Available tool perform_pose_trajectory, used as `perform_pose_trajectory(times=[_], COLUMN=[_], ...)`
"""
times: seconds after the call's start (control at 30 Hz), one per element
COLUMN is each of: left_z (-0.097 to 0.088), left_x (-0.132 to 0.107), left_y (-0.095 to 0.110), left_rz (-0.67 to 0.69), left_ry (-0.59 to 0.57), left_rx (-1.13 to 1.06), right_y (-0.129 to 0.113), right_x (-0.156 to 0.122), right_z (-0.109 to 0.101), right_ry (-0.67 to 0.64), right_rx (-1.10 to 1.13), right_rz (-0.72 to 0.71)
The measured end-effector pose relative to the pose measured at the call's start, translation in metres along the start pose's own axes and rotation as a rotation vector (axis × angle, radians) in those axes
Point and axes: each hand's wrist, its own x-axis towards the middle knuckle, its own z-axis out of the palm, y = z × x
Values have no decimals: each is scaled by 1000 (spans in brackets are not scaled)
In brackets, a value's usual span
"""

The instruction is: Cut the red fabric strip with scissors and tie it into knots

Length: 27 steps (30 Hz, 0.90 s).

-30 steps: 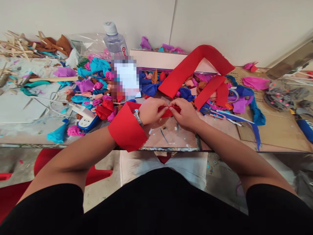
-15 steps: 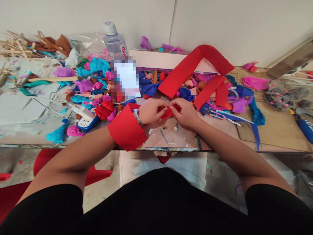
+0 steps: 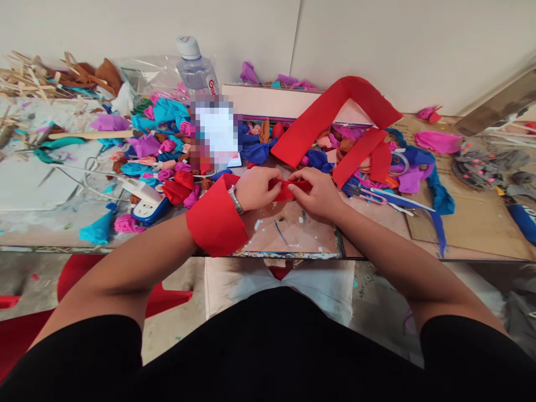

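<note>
My left hand [image 3: 255, 188] and my right hand [image 3: 318, 194] meet over the near edge of the table [image 3: 293, 234], both pinching a small piece of red fabric [image 3: 287, 190] between their fingertips. A wide band of red fabric [image 3: 215, 220] lies draped over my left wrist, beside a wristwatch. Behind the hands a long red fabric strip [image 3: 335, 111] arches over a pile of small fabric flowers [image 3: 176, 162] in pink, blue, cyan and brown.
A water bottle [image 3: 195, 67] stands at the back. Scissors [image 3: 90, 167] and a white-blue device [image 3: 146, 204] lie left. Wooden sticks [image 3: 29, 75] are heaped far left. Blue strips [image 3: 435, 192] and a pink-handled tool [image 3: 372, 195] lie right. A red chair [image 3: 75, 279] is below.
My hands have kept working the small red piece, with the fingertips shifting slightly closer together. Nothing else has moved.
</note>
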Motion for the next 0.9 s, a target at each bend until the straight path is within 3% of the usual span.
perform_pose_trajectory(times=[0.3,0.47,0.77,0.9], left_z=[-5,-8,-6,-4], left_x=[0,0,1,0], left_y=[-1,2,-3,-4], left_rz=[-21,-39,-101,-18], left_ry=[-44,-86,-32,-31], left_rx=[-3,-47,79,52], right_y=[2,0,7,5], right_x=[0,2,0,-1], right_z=[-3,-6,-4,-3], right_ry=[9,-77,-84,-85], right_rx=[-60,-105,-122,-108], right_rz=[-39,-95,-10,-15])
